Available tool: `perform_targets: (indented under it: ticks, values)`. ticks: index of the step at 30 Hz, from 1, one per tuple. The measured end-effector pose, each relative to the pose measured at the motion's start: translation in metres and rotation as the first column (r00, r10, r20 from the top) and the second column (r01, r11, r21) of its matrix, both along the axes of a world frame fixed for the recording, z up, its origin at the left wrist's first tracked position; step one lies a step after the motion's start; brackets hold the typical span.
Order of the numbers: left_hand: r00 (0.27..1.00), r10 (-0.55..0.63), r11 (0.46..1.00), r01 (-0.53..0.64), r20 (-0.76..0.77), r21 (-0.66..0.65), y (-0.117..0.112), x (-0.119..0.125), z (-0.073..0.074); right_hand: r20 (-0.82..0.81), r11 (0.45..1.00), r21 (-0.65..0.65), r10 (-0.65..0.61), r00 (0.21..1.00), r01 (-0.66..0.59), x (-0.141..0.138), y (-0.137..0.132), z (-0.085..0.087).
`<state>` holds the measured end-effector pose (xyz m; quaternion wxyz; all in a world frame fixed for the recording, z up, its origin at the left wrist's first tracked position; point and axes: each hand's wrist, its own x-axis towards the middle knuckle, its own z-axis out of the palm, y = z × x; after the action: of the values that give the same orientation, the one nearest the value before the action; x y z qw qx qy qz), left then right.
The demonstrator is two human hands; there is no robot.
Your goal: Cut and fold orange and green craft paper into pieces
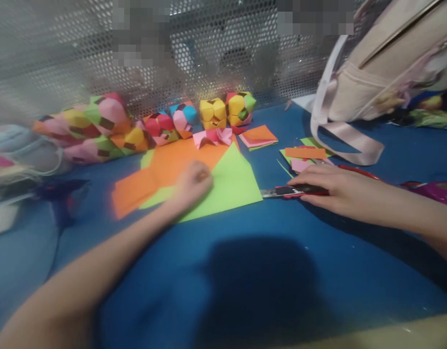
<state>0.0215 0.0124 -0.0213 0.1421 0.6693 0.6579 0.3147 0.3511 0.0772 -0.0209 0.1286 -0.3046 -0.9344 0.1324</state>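
My left hand [192, 184] rests with curled fingers on a folded green paper sheet [232, 186] that lies over orange paper [165, 165] on the blue table [245, 271]. My right hand [325, 189] lies over a red and black utility knife [285, 191], whose metal blade end points left toward the green sheet's corner. The fingers cover the knife's handle; the grip looks closed on it.
Several folded multicolour paper cubes [212, 110] line a perforated metal wall [208, 48] at the back. A small paper stack [258, 136] and paper scraps [305, 154] lie behind the knife. A beige bag [386, 63] with straps stands back right. Blurred items sit far left.
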Motion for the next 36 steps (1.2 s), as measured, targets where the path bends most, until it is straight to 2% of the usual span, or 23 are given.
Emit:
perform_targets:
  ticks: [6,9,11,13,16,18,21,26,36]
  values:
    - [0.999,-0.027,1.0,0.028,-0.022,0.012,-0.002,0.001,0.0,0.028,0.996,-0.089,0.011,1.0,-0.008,0.001,-0.001,0.006]
    - [0.984,-0.083,0.993,0.095,-0.161,0.065,-0.003,-0.001,0.007,0.048,0.993,-0.119,-0.005,0.999,0.01,-0.002,-0.004,0.014]
    - [0.934,-0.221,0.964,0.253,-0.282,0.083,-0.004,-0.001,0.013,0.063,0.99,-0.138,-0.001,0.998,0.01,-0.003,-0.006,0.019]
    - [0.845,-0.409,0.897,0.442,-0.345,0.019,-0.006,0.0,0.018,0.086,0.989,-0.15,0.006,0.996,0.007,-0.003,-0.006,0.022]
    - [0.739,-0.585,0.805,0.579,-0.334,-0.13,-0.008,0.004,0.017,0.104,0.988,-0.154,0.012,0.994,0.004,-0.001,-0.005,0.026]
    - [0.71,-0.626,0.778,0.592,-0.321,-0.208,-0.007,0.004,0.012,0.112,0.988,-0.157,0.008,0.994,0.01,-0.001,-0.005,0.028]
    - [0.702,-0.638,0.77,0.58,-0.317,-0.264,-0.004,0.0,0.004,0.135,0.986,-0.164,0.002,0.991,0.02,-0.002,-0.007,0.031]
    - [0.701,-0.628,0.778,0.562,-0.337,-0.282,-0.001,-0.004,0.0,0.164,0.987,-0.156,-0.008,0.986,0.034,-0.002,-0.014,0.034]
    - [0.694,-0.628,0.778,0.569,-0.352,-0.266,-0.001,-0.006,-0.002,0.071,0.984,-0.14,-0.1,0.993,0.109,0.008,-0.032,0.02]
